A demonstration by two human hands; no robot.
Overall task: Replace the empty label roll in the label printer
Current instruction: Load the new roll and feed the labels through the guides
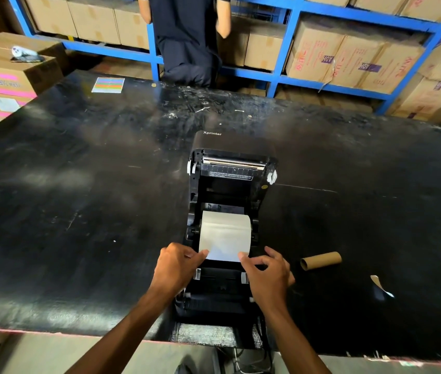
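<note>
A black label printer (230, 184) stands open near the front of the black table (79, 198), its lid tipped back. A white label roll (226, 229) sits in its bay. The roll's loose end (224, 255) is drawn toward me. My left hand (177, 265) pinches the left corner of that end. The right corner is pinched by my right hand (266, 273). An empty brown cardboard core (320, 261) lies on the table to the right of the printer.
A torn paper scrap (381, 286) lies right of the core. A coloured sheet (108, 85) lies at the table's far side. A person in dark clothes (187, 36) stands behind the table, before blue shelving (289, 79) with cardboard boxes. Boxes (6, 76) are stacked at the left.
</note>
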